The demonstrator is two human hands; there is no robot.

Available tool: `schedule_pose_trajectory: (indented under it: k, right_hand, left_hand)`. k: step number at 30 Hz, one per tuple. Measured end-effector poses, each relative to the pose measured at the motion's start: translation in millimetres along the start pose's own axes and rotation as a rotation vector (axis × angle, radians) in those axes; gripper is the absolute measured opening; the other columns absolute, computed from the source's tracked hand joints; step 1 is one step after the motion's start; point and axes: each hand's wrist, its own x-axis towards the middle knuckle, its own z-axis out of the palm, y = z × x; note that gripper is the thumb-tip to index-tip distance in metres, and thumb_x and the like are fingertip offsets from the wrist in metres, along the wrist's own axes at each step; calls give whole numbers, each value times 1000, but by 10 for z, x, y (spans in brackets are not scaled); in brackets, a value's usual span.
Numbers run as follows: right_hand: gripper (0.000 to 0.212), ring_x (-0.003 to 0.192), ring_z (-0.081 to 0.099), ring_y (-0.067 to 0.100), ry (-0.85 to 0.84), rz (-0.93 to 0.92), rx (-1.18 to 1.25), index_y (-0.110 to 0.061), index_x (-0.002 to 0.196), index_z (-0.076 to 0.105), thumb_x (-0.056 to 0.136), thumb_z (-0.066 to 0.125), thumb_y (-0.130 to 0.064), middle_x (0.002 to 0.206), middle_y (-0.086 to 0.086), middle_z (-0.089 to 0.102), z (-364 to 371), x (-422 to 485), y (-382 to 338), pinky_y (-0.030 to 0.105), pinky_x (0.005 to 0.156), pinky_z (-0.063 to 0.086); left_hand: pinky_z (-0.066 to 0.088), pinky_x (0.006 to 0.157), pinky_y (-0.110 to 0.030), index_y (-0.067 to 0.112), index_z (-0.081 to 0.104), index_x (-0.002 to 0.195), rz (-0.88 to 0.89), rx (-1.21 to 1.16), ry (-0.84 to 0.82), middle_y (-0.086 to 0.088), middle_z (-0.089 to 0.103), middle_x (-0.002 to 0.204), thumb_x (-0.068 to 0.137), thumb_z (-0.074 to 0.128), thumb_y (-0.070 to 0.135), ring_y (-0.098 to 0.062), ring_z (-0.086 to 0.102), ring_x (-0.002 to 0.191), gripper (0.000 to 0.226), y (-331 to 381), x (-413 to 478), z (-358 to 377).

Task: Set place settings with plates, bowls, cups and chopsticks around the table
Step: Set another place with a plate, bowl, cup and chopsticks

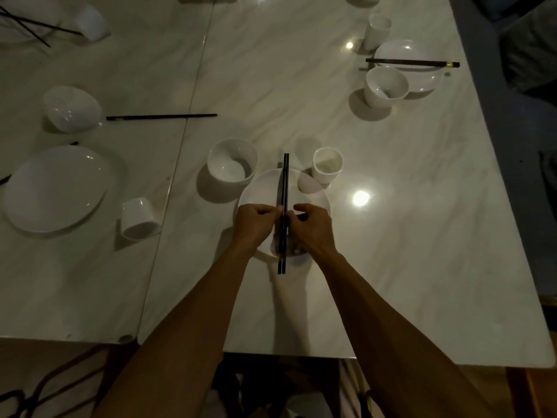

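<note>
— So, how are the arms placed?
— Both forearms reach forward from the near edge of the table (391, 236) and converge over the plate (259, 191), wrists low, backs of the hands up.
— And the hands?
— The left hand (256, 223) is curled, thumb and fingertips pinching the chopsticks (284, 188) from the left. The right hand (310, 226) is curled the same way, its fingertips closed on the pair from the right.
— Where are the chopsticks?
— Side by side across the middle of the plate, pointing straight away. Their near ends stick out past the near rim; their tips pass the far rim, between the bowl (232, 164) and the cup (327, 164). I cannot tell whether they rest on the plate or hang just above it.
</note>
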Motion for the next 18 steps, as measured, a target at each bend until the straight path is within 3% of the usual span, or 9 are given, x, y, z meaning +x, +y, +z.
schedule_pose_trajectory:
  k: [2,5,8,10,12,14,18]
  right_hand:
    - [36,69,54,-5,68,-12,4,-10,125,60,93,61,-28,99,0,69,-72,-15,-55,7,68,39]
    - [28,74,56,-2,114,-67,-8,-10,117,64,94,61,-24,103,3,69,-200,-40,-185,8,69,41]
    - [22,73,56,-2,103,-133,-17,-10,111,66,94,61,-22,94,-2,66,-224,-97,-409,8,65,43]
    - [18,71,57,-3,91,-191,-20,-12,107,66,94,61,-23,87,-9,63,-155,-168,-598,15,72,51]
    - [22,78,60,2,54,-256,-49,-12,111,66,94,60,-25,94,-5,67,-19,-264,-805,21,78,52]
    - [26,82,60,6,3,-338,-127,-12,114,66,95,59,-27,100,0,69,162,-353,-1027,19,74,47]
    - [24,85,66,14,-86,-413,-197,-11,109,69,93,61,-27,98,4,72,624,-515,-1436,24,75,52]
  left_hand:
    - [53,72,-30,28,71,74,20,-9,34,7,70,73,85,72,33,-11,65,71,12,8,-17,-125]
    - [55,77,-30,26,72,82,56,15,72,5,72,83,85,71,30,-15,68,85,6,49,-90,-447]
    - [52,74,-27,18,74,94,103,66,146,4,72,86,87,68,29,-14,67,83,15,104,-211,-854]
    - [52,78,-30,15,73,95,142,111,201,2,71,88,88,67,26,-15,65,80,14,153,-288,-1142]
    - [54,81,-32,13,74,96,183,123,243,-1,72,90,88,68,25,-19,67,81,16,151,-324,-1448]
    - [55,79,-31,12,75,96,194,110,282,-3,74,91,86,70,26,-22,69,83,18,113,-353,-1776]
    - [56,82,-35,16,74,94,208,71,347,-2,73,94,86,69,25,-22,68,87,13,-94,-368,-2390]
